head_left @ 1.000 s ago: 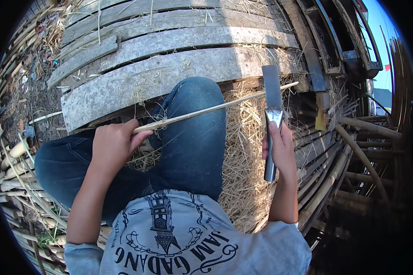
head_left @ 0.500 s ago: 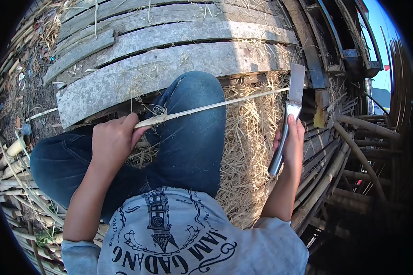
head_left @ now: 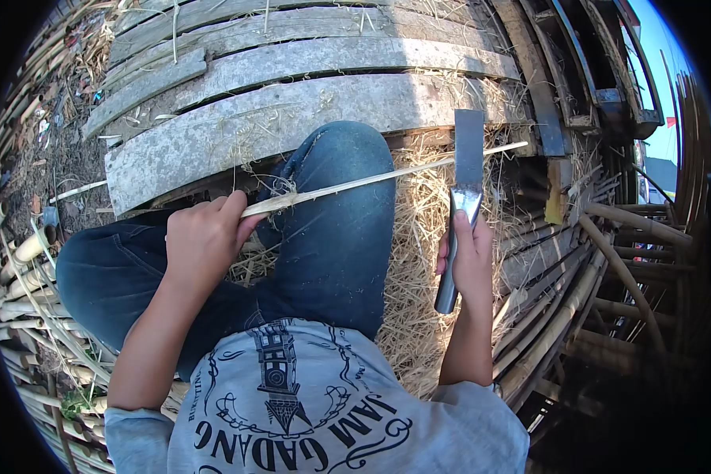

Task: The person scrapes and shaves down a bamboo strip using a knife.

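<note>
My left hand [head_left: 205,237] is closed round the near end of a thin pale bamboo strip [head_left: 347,186]. The strip runs over my raised knee, out to the right, and curled shavings cling to it near my fist. In my right hand [head_left: 470,253] is a broad-bladed knife [head_left: 468,150] with a metal handle, its blade pointing away from me. The blade lies across the strip near its far end, with the tip of the strip showing beyond it. Whether the edge touches the strip I cannot tell.
Weathered wooden planks [head_left: 292,103] lie ahead of my knees. Pale shavings [head_left: 419,237] cover the ground beside my leg. Bamboo poles [head_left: 561,300] are stacked at the right, and more cut bamboo [head_left: 31,316] lies at the left. A wooden frame [head_left: 600,79] stands at the upper right.
The knife in my right hand has moved left along the strip, from near its tip towards my knee. My left hand keeps its hold, and the view has shifted slightly.
</note>
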Available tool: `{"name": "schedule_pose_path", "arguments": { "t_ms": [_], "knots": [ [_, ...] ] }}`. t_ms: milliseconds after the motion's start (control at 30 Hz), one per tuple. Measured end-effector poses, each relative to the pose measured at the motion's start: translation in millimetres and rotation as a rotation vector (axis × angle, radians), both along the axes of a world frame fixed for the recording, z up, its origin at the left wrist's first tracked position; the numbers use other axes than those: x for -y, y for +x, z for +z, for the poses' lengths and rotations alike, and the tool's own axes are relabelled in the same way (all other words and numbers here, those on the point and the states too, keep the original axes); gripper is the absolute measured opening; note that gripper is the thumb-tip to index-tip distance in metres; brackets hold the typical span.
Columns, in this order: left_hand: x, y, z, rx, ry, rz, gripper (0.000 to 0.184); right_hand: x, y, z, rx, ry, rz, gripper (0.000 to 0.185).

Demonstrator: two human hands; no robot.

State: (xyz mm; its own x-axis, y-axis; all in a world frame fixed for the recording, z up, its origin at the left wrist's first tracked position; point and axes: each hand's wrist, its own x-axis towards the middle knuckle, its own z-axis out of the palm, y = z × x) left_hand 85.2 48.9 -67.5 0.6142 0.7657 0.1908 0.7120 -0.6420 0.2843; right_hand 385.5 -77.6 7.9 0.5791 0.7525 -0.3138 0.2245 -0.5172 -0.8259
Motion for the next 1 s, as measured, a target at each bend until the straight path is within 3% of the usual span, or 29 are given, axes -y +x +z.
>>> {"name": "schedule_pose_path", "arguments": {
  "t_ms": [100,233,300,567,600,700,833,900,1000],
  "knots": [
    [0.9,1.3,-3.2,0.019,-0.021,-0.005,0.032,-0.3,7.7,16.1,-0.019,-0.064,0.061,0.028],
    [2.0,-0.4,1.6,0.012,-0.001,0.018,0.032,-8.4,13.5,-1.9,0.119,0.027,-0.157,0.028],
    [0.9,-2.6,5.3,0.006,0.008,0.019,0.032,-5.9,0.9,-11.6,0.126,0.007,-0.109,0.028],
    [2.7,-0.9,-3.1,0.036,-0.012,-0.001,0.03,5.8,32.2,8.1,0.048,0.069,-0.13,0.029],
    [3.1,-0.9,-2.9,0.033,-0.026,0.002,0.03,0.3,31.8,9.8,0.022,0.111,-0.253,0.027],
    [4.6,-1.5,3.5,0.014,-0.035,0.017,0.03,-3.0,3.3,-5.9,0.019,0.021,-0.101,0.025],
    [4.4,1.9,-3.7,0.039,-0.031,-0.01,0.03,7.9,32.1,10.3,-0.008,0.01,-0.04,0.03],
    [3.6,5.2,-2.0,0.034,-0.07,-0.007,0.028,7.2,31.7,8.0,0.039,0.03,-0.14,0.032],
    [2.7,6.7,4.6,0.027,-0.082,0.009,0.026,8.6,13.6,7.0,0.048,-0.073,0.036,0.031]
  ]
}}
